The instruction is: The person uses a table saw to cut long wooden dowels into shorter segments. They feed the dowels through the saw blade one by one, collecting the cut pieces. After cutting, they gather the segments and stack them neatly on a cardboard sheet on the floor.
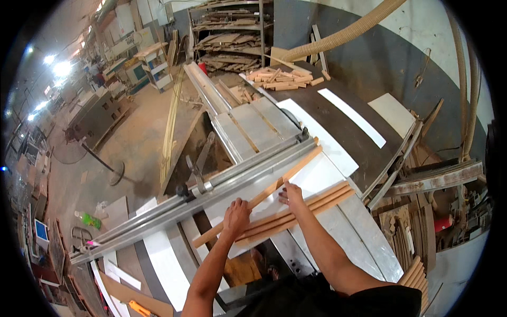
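Observation:
A long narrow wooden strip [268, 192] lies slantwise across the metal table of a saw machine [364, 238], just on the near side of a long metal fence [253, 165]. My left hand [236, 217] is closed over the strip left of its middle. My right hand [292, 195] reaches the strip's near edge farther along, its fingertips touching it and its fingers apart. Several similar wooden strips [317, 205] lie side by side nearer to me, partly under my right forearm. A metal clamp-like stop [198, 177] stands on the fence to the left.
Beyond the fence, a sliding metal plate [259, 127] leads toward a dark side table [348, 137] bearing a heap of short wood pieces [280, 78] and a white strip [354, 117]. An orange utility knife [140, 308] lies at lower left. More strips [414, 277] stand at lower right.

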Motion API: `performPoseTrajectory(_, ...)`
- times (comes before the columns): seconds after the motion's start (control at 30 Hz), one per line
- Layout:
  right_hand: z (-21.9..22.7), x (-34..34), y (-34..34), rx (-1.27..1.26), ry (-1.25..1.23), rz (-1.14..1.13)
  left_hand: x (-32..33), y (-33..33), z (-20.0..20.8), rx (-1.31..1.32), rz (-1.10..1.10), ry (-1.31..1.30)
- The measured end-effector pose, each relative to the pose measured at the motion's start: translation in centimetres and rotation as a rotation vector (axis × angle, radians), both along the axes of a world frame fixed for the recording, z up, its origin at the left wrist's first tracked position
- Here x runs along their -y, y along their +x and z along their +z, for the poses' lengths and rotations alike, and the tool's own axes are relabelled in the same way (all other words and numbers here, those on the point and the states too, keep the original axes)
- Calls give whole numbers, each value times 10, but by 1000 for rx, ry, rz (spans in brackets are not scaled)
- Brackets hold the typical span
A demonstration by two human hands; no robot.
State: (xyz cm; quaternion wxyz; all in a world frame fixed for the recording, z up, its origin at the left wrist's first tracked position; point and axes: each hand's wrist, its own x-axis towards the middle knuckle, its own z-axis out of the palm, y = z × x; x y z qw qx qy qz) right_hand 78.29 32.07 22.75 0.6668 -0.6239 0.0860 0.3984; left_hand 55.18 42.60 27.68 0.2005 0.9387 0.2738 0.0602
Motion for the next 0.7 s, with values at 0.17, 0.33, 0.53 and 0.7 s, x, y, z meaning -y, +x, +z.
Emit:
performPoseTrajectory(0.17,31,23,-18,-112,476,-254,46,-2,34,178,-57,-224)
performPoseTrajectory(0.33,172,66,12,329,616,-135,36,-21,68,603,30,-48)
performPoseTrajectory(0.53,292,123,52,849,256,258,-94,-23,71,775,458,93)
performPoseTrajectory(0.7,235,108,66,1101,-222,833,-148,-11,54,850,620,-369)
